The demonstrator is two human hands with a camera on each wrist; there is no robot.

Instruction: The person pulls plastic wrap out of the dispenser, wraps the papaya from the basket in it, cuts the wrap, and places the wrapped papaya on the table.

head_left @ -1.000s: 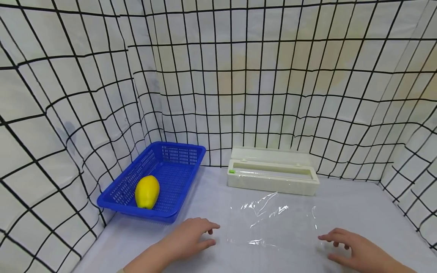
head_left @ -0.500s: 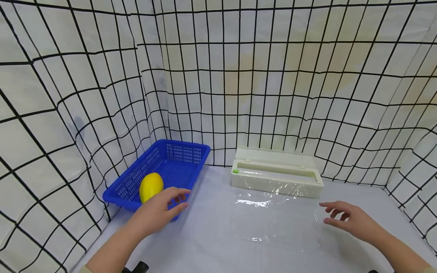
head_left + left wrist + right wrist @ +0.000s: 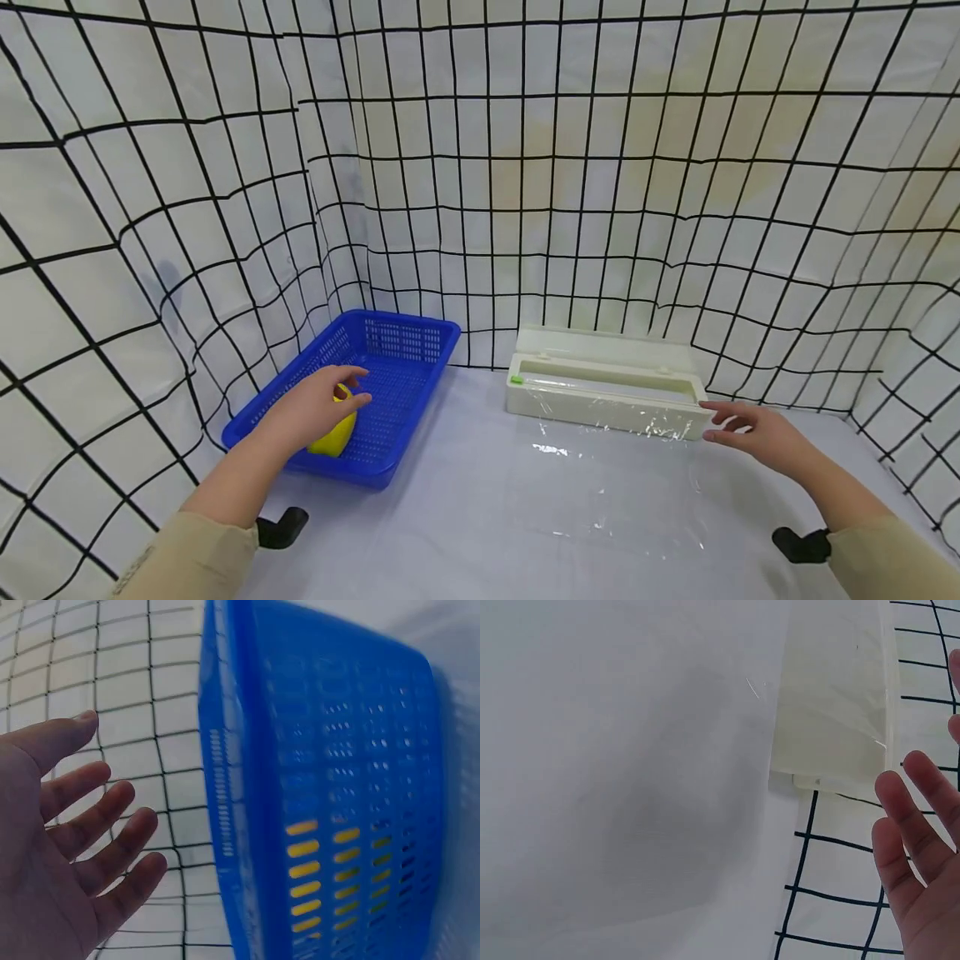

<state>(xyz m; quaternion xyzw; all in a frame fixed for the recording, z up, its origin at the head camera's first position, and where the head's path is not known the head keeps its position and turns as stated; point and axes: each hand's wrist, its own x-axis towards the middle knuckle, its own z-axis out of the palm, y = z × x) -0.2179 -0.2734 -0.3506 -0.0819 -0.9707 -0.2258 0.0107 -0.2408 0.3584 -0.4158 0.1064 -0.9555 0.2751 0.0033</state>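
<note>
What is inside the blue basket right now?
A yellow object lies inside the blue basket, also glimpsed through its slotted side in the left wrist view. In the head view, the left hand partly covers it; whatever lies beneath it can't be seen.

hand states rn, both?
Left hand: open, holding nothing, over the blue basket near the yellow fruit.
Right hand: open, holding nothing, at the right end of the cream box.
</note>
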